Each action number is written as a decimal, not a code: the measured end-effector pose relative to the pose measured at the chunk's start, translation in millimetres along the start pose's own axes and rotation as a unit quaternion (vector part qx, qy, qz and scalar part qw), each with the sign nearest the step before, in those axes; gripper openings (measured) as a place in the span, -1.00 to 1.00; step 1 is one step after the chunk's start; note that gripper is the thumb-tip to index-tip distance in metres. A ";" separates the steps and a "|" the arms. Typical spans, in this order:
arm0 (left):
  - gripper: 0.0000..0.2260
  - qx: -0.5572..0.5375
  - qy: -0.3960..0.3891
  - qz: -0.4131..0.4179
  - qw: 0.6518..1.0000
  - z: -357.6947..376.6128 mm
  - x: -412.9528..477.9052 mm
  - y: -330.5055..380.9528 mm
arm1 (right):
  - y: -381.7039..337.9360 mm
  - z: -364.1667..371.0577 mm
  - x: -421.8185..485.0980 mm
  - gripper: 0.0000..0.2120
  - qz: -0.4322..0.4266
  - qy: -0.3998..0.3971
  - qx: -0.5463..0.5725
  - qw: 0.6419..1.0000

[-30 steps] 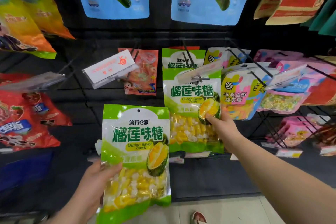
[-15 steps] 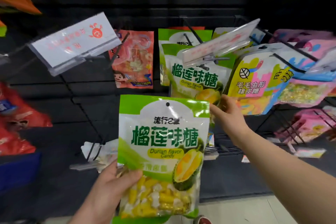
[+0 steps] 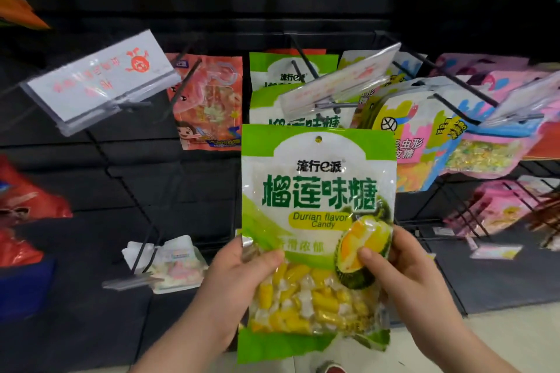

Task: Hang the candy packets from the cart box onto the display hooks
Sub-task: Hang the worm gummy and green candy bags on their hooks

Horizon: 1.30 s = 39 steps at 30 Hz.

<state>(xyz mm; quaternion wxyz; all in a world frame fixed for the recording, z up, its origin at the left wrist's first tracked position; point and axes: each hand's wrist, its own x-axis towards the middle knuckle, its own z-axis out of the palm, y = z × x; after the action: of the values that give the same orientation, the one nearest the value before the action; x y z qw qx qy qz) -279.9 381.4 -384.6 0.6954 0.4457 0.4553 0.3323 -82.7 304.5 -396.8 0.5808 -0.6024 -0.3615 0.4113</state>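
A green and white durian candy packet [image 3: 318, 191] stands upright in front of me, its hang hole at the top centre. My left hand [image 3: 233, 285] grips its lower left edge, thumb across the front. My right hand [image 3: 403, 269] grips the lower right edge, thumb on the durian picture. Directly behind it, more durian candy packets [image 3: 272, 94] hang on a black display hook [image 3: 298, 57] with a clear price tag holder [image 3: 339, 82] at its tip. The cart box is out of view.
An empty hook with a white price tag [image 3: 100, 79] juts out at left. Orange packets [image 3: 212, 103] hang behind it, pink and blue packets [image 3: 424, 130] at right, red packets [image 3: 27, 203] at far left. A small pale packet [image 3: 172, 263] hangs low.
My right hand left the hanging durian packets and came down to grip the held packet's right edge. The packet rose and shifted right, now in front of the durian hook.
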 end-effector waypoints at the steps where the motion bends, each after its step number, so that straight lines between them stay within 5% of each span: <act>1: -0.85 0.000 -0.001 0.004 1.000 2.8 0.8 2.0 | -3.0 -0.3 2.0 -0.82 0.000 0.003 -0.016 1.000; 8: -0.84 0.003 0.006 0.005 1.000 10.6 -1.3 4.1 | -10.4 -4.4 0.8 -0.82 -0.015 0.015 -0.008 1.000; 11: -0.81 0.012 0.014 0.000 1.000 10.6 -6.0 -0.6 | -10.2 -4.3 -5.3 -0.53 -0.023 -0.003 -0.008 1.000; 15: -0.82 0.013 0.020 -0.001 1.000 12.1 -5.3 0.1 | -12.1 -4.8 -3.4 -0.83 -0.008 0.015 -0.003 1.000; 30: -0.83 0.025 0.028 0.018 0.999 16.8 12.4 9.8 | -21.7 -2.2 16.9 -0.86 -0.005 0.047 -0.057 0.997; 39: -0.83 0.121 0.077 0.051 0.988 17.6 52.4 16.6 | -20.2 6.5 60.8 -0.81 0.013 0.064 -0.141 0.988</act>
<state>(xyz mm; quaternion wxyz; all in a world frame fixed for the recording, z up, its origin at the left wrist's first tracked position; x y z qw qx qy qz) -245.3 427.6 -383.7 0.5811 0.5223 0.5215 0.3428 -63.4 364.0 -381.2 0.5065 -0.7078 -0.3705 0.3245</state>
